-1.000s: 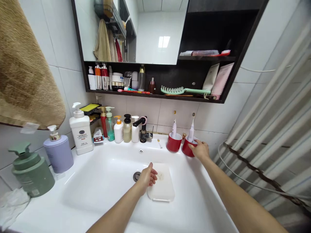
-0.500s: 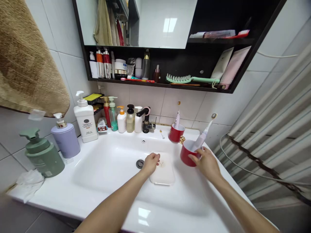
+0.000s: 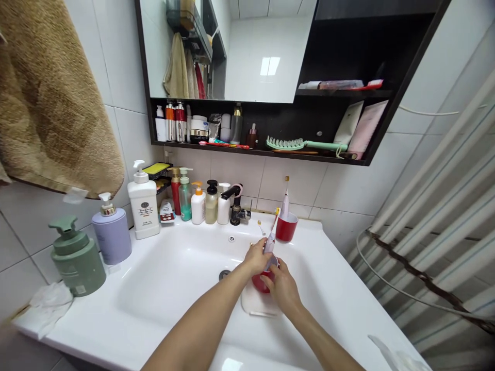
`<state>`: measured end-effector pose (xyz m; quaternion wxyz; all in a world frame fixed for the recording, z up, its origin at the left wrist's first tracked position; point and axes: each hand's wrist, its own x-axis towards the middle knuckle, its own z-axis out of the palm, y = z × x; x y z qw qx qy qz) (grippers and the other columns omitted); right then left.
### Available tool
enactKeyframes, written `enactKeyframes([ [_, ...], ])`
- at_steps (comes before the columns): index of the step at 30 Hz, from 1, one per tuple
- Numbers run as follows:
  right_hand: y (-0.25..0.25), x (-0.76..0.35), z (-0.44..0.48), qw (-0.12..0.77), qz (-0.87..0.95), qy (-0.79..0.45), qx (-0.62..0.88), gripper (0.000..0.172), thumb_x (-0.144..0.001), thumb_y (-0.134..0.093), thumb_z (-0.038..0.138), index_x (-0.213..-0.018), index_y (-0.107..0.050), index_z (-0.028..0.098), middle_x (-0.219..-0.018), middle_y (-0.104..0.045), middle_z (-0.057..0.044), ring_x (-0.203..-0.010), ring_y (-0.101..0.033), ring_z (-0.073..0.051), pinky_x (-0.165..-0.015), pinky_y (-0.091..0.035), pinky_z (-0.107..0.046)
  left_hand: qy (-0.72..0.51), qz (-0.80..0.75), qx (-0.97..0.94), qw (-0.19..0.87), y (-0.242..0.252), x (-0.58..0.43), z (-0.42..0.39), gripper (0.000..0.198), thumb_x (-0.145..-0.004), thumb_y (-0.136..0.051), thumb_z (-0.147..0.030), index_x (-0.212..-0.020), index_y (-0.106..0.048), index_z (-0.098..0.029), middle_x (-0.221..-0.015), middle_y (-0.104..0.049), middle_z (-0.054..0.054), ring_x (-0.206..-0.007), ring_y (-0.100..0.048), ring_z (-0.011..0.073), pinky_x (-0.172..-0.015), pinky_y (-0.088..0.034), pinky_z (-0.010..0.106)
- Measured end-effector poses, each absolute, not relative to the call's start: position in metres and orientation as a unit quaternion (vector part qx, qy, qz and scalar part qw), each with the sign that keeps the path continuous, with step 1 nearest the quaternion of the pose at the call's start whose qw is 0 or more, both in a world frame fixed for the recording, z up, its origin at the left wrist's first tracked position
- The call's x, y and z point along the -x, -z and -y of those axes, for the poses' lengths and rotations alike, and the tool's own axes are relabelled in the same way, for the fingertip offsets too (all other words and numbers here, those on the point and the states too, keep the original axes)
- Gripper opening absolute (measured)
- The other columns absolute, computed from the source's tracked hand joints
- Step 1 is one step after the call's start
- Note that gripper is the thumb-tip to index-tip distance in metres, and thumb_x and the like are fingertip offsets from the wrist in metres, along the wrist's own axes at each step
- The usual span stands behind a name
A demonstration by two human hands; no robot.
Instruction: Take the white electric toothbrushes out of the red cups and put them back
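Observation:
Over the sink basin, my right hand (image 3: pixel 285 287) is closed around the side of a red cup (image 3: pixel 260 284). A pale electric toothbrush (image 3: pixel 271 239) stands tilted in this cup, its bristles up. My left hand (image 3: pixel 256 258) reaches in from the left, its fingers closed on the toothbrush handle by the cup's rim; the fingertips are partly hidden. Beneath the cup lies a white rectangular tray (image 3: pixel 258 308). Behind, on the sink's back ledge, a second red cup (image 3: pixel 286 229) holds another electric toothbrush (image 3: pixel 285 203).
A black faucet (image 3: pixel 236 208) rises at the back of the white sink (image 3: pixel 162 278). Pump bottles line the ledge, among them a green one (image 3: pixel 79 265) and a purple one (image 3: pixel 112 237). A dark mirror cabinet (image 3: pixel 255 150) overhangs it, carrying a green hairbrush (image 3: pixel 288 144).
The red cup has moved left in my right hand, from the basin's right side to over the white tray. My left hand has come to the toothbrush and closed on it. The view has tilted up.

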<state>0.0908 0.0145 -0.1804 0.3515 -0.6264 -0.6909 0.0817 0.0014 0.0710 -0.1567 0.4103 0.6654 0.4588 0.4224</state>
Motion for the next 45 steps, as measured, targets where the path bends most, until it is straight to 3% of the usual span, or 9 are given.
enactKeyframes([
  [7,0.185,-0.094,-0.018,0.34,0.686,-0.093,0.636,0.01,-0.061,-0.043,0.026,-0.063,-0.051,0.018,-0.105,-0.041,-0.008,-0.087,-0.047,-0.021,-0.063,-0.038,-0.03,-0.466,-0.486,-0.631,0.387,0.163,-0.011,-0.081,0.027,-0.058,-0.048,-0.016,-0.085,-0.051,-0.019,-0.075,-0.055,0.002,-0.075,-0.047,0.0155,-0.071,-0.032,0.026],
  [15,0.124,-0.093,-0.018,0.605,0.584,-0.183,0.509,0.033,-0.063,-0.046,0.031,-0.093,-0.046,0.019,-0.096,-0.051,-0.008,-0.086,-0.047,-0.018,-0.069,-0.037,-0.033,-0.583,-0.435,-0.602,0.33,0.121,-0.005,-0.054,0.031,-0.061,-0.049,-0.021,-0.091,-0.043,-0.02,-0.087,-0.049,0.001,-0.079,-0.044,0.0112,-0.068,-0.033,0.021],
  [20,0.093,-0.086,-0.019,0.685,0.516,-0.307,0.412,0.029,-0.064,-0.047,0.034,-0.088,-0.049,0.019,-0.086,-0.056,-0.004,-0.082,-0.049,-0.014,-0.069,-0.038,-0.028,-0.603,-0.366,-0.642,0.301,0.104,-0.005,-0.026,0.026,-0.056,-0.054,-0.018,-0.082,-0.05,-0.022,-0.078,-0.048,0.0,-0.075,-0.042,0.013,-0.069,-0.032,0.024],
  [24,0.096,-0.088,-0.015,0.668,0.468,-0.438,0.379,0.022,-0.065,-0.046,0.037,-0.076,-0.05,0.019,-0.07,-0.058,-0.001,-0.066,-0.052,-0.013,-0.059,-0.041,-0.026,-0.536,-0.348,-0.597,0.485,0.116,-0.006,-0.015,0.021,-0.057,-0.054,-0.027,-0.075,-0.049,-0.018,-0.071,-0.049,0.001,-0.065,-0.044,0.0114,-0.063,-0.034,0.024],
  [27,0.103,-0.09,-0.013,0.633,0.421,-0.532,0.372,0.023,-0.065,-0.045,0.038,-0.075,-0.049,0.018,-0.063,-0.058,-0.001,-0.06,-0.053,-0.012,-0.056,-0.041,-0.025,-0.437,-0.298,-0.486,0.696,0.131,-0.006,-0.011,0.032,-0.064,-0.038,-0.046,-0.07,-0.044,-0.015,-0.056,-0.047,0.0,-0.049,-0.044,0.0097,-0.051,-0.035,0.025],
  [29,0.106,-0.091,-0.014,0.623,0.392,-0.566,0.371,0.022,-0.065,-0.046,0.037,-0.076,-0.049,0.018,-0.06,-0.057,0.0,-0.057,-0.052,-0.012,-0.055,-0.041,-0.025,-0.408,-0.285,-0.426,0.755,0.137,-0.007,-0.009,0.037,-0.065,-0.034,-0.05,-0.068,-0.042,-0.015,-0.05,-0.044,-0.001,-0.043,-0.043,0.0088,-0.046,-0.034,0.023],
  [34,0.112,-0.096,-0.023,0.624,0.35,-0.598,0.363,0.018,-0.065,-0.047,0.034,-0.072,-0.049,0.018,-0.055,-0.054,0.002,-0.051,-0.051,-0.01,-0.052,-0.04,-0.024,-0.346,-0.32,-0.371,0.8,0.142,-0.008,-0.006,0.044,-0.062,-0.03,-0.058,-0.067,-0.04,-0.015,-0.049,-0.045,-0.002,-0.038,-0.041,0.0069,-0.04,-0.029,0.02],
  [41,0.117,-0.098,-0.028,0.641,0.34,-0.564,0.393,0.018,-0.062,-0.051,0.033,-0.068,-0.049,0.017,-0.055,-0.054,0.002,-0.051,-0.05,-0.009,-0.051,-0.04,-0.021,-0.355,-0.389,-0.475,0.705,0.137,-0.005,-0.008,0.05,-0.059,-0.026,-0.062,-0.067,-0.04,-0.014,-0.043,-0.042,-0.003,-0.032,-0.037,0.0062,-0.035,-0.025,0.019],
  [45,0.117,-0.094,-0.026,0.656,0.303,-0.579,0.378,0.015,-0.061,-0.052,0.032,-0.065,-0.047,0.018,-0.051,-0.051,0.004,-0.045,-0.047,-0.007,-0.047,-0.039,-0.019,-0.28,-0.363,-0.374,0.806,0.131,-0.006,-0.006,0.05,-0.06,-0.021,-0.063,-0.065,-0.037,-0.016,-0.041,-0.037,-0.005,-0.03,-0.032,0.0037,-0.036,-0.021,0.018],
])
